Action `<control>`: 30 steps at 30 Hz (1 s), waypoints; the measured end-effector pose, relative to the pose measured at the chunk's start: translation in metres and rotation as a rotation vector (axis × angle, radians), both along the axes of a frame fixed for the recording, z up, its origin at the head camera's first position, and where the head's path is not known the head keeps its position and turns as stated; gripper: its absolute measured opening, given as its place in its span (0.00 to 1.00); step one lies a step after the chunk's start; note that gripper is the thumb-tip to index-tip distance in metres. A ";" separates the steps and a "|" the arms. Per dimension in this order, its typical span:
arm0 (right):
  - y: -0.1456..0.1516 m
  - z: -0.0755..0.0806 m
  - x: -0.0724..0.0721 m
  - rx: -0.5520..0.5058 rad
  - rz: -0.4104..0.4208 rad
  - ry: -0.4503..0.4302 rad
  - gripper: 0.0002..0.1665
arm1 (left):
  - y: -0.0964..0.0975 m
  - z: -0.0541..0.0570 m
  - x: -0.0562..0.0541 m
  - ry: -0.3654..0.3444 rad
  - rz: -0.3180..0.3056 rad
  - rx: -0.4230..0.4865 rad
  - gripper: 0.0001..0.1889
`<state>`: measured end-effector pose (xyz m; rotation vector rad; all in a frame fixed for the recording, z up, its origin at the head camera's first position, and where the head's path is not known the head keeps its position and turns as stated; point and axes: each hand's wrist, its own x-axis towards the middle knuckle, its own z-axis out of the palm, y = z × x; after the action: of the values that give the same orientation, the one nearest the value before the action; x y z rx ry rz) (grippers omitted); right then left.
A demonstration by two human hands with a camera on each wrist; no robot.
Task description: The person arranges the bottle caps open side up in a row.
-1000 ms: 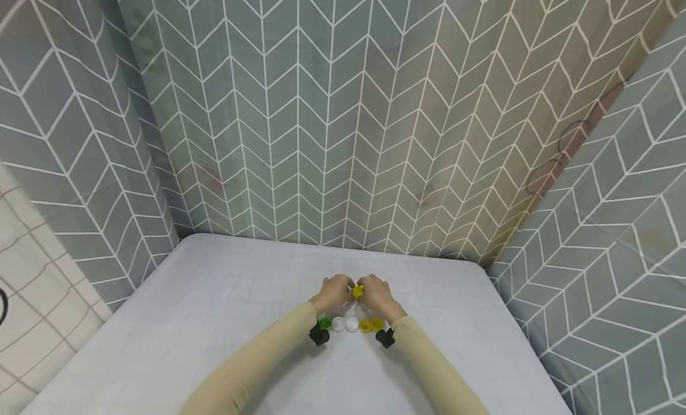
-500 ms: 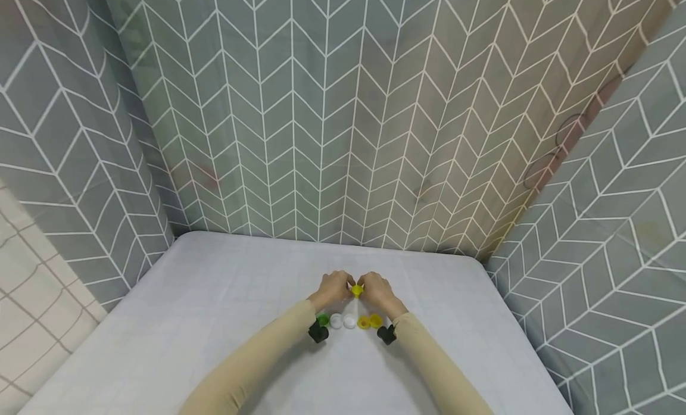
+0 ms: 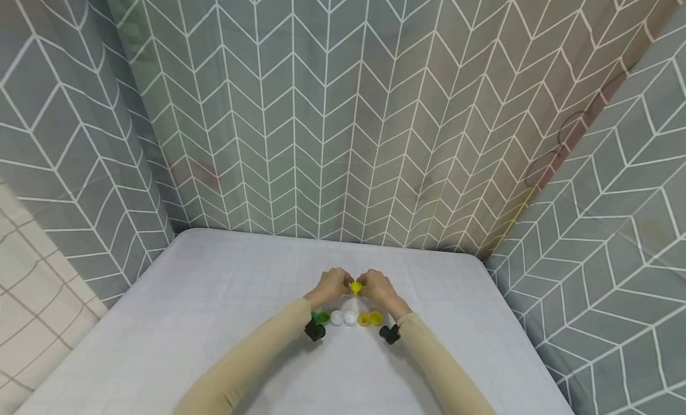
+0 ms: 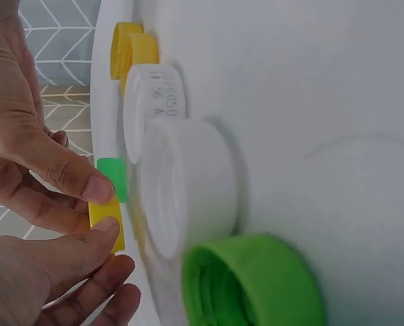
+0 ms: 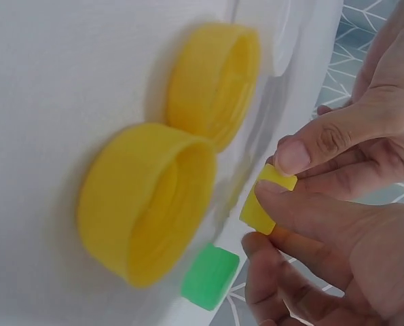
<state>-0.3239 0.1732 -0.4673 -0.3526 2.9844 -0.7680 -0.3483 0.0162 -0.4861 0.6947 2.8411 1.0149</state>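
Yellow cap [image 3: 356, 288], pinched on edge between left hand [image 3: 332, 284] and right hand [image 3: 377, 286].

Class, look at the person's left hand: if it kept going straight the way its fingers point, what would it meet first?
The left hand points toward the right hand, so it would first press further into the yellow cap pinched between them; exact depth is hard to judge.

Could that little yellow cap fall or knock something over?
Maybe. Both hands, left hand and right hand, pinch the yellow cap only by its edges with fingertips, above the table, so it might slip out and roll away. Just below the hands lies a row of caps: green, two white, two yellow. A dropped cap or a lowered wrist could bump them out of line.
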 end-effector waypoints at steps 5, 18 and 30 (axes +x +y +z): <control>0.001 0.005 0.004 -0.027 0.039 0.012 0.16 | -0.003 0.001 0.001 -0.027 -0.032 0.065 0.13; 0.009 0.011 0.007 -0.093 0.092 0.018 0.15 | -0.007 0.008 0.005 0.020 -0.066 0.172 0.12; 0.009 0.009 0.010 -0.227 0.024 0.042 0.13 | -0.007 0.006 0.005 0.029 0.000 0.187 0.07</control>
<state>-0.3141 0.1824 -0.4578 -0.4176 2.9303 -1.1138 -0.3434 0.0094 -0.4800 0.7279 2.7950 1.2932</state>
